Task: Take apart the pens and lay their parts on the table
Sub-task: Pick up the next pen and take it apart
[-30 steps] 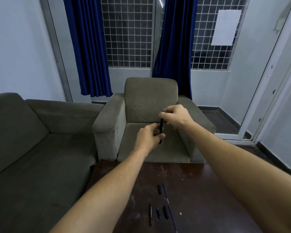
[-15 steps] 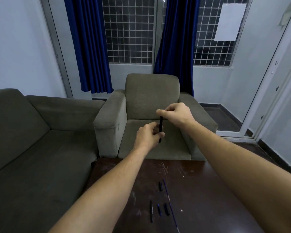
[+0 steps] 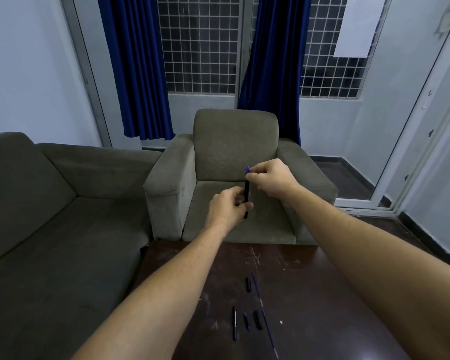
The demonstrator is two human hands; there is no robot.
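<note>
Pen (image 3: 246,187): 1
Long barrel (image 3: 234,324): 1
Short pcs (image 3: 257,319): 3
Refill rods (image 3: 257,289): 1 or 2, unclear
Curtains (image 3: 135,74): 2
Armchair (image 3: 234,141): 1
Sofa (image 3: 63,203): 1

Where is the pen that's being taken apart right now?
In the head view the pen is upright mid-frame, held in the air in front of the armchair; the left hand grips its lower part, the right hand pinches its top.

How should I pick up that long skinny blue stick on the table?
Probably best: pinch the blue refill near its middle, fingertips coming down from above, one on each long side. It lies flat on the table and is very thin, so wrapping won't work. Short pen parts lie just left.
</note>
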